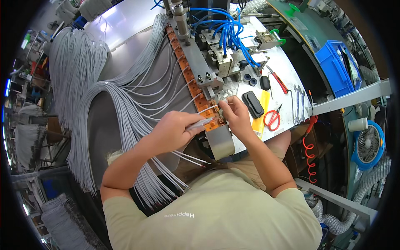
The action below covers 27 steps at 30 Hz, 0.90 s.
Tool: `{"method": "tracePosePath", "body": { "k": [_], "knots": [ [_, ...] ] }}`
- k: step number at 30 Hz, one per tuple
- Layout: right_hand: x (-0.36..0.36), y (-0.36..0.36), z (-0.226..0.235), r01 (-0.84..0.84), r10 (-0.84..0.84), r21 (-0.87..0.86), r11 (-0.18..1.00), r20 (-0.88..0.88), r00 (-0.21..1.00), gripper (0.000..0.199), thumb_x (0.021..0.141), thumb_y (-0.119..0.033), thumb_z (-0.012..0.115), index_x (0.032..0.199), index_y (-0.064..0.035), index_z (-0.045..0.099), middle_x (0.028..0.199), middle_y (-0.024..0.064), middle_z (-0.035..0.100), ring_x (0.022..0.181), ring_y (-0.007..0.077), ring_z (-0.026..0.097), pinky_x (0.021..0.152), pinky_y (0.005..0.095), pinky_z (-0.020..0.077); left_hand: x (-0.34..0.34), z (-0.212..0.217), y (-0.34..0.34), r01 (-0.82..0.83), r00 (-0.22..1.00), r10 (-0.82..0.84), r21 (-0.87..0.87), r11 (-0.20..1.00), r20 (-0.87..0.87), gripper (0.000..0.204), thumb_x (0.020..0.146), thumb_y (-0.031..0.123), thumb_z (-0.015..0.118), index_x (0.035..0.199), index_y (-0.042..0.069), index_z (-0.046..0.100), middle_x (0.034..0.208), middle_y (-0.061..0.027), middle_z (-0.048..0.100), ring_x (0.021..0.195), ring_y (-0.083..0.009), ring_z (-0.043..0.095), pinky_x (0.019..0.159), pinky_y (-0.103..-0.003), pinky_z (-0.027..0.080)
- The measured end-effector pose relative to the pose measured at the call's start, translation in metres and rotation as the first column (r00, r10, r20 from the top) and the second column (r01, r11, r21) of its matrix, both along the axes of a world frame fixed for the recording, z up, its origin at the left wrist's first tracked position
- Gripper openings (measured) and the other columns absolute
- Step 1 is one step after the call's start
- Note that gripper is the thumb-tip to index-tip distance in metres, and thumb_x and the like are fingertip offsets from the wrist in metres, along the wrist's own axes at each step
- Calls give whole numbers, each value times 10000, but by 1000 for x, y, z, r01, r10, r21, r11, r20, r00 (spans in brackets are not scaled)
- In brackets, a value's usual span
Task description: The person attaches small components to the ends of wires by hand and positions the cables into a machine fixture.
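My left hand (175,127) grips a thin bundle of grey cables (199,123), its ends pointing toward the row of orange clamp blocks (189,81). My right hand (235,114) pinches the end of one grey cable at the nearest orange block (210,109), just in front of the grey metal bar (196,58). Several cables lie seated in the blocks further up the row. A large fan of loose grey cables (125,121) drapes over the curved grey table (112,54) under my left forearm.
A machine head with blue air hoses (227,31) stands behind the blocks. On the white plate to the right lie red scissors (273,118), a black pad (253,104), wrenches (298,102) and a red-handled tool (278,81). A blue crate (335,66) and a fan (368,143) stand further right.
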State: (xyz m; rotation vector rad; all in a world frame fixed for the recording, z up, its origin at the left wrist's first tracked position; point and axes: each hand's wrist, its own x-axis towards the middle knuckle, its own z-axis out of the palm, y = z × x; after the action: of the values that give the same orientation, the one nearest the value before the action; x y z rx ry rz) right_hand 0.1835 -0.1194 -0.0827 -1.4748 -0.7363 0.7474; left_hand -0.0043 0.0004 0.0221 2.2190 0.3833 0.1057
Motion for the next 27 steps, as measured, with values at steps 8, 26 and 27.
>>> {"method": "tracePosePath", "body": {
  "k": [8, 26, 27],
  "knots": [
    [8, 9, 8, -64, 66, -129, 990, 15, 998, 203, 961, -197, 662, 880, -37, 566, 657, -47, 518, 576, 32, 447, 514, 210, 346, 6, -32, 4, -46, 964, -58, 379, 924, 259, 283, 805, 120, 715, 1085, 81, 698, 1076, -92, 692, 765, -316, 672, 678, -379, 548],
    [-32, -14, 39, -182, -111, 280, 943, 777, 619, 151, 924, -69, 682, 1039, 2, 613, 645, 29, 604, 538, 81, 520, 490, 235, 372, 7, -15, 4, -138, 988, 151, -318, 938, 16, 214, 948, 57, 639, 1145, -26, 646, 841, -70, 717, 690, -86, 652, 670, -234, 528],
    [-32, -14, 39, -181, -114, 283, 942, 777, 619, 151, 924, -69, 682, 1039, 2, 613, 645, 29, 604, 538, 81, 520, 490, 235, 372, 7, -16, 3, -134, 987, 152, -256, 957, 52, 208, 948, 55, 639, 1140, -26, 647, 834, -72, 717, 695, -88, 654, 678, -234, 528]
  ]
}}
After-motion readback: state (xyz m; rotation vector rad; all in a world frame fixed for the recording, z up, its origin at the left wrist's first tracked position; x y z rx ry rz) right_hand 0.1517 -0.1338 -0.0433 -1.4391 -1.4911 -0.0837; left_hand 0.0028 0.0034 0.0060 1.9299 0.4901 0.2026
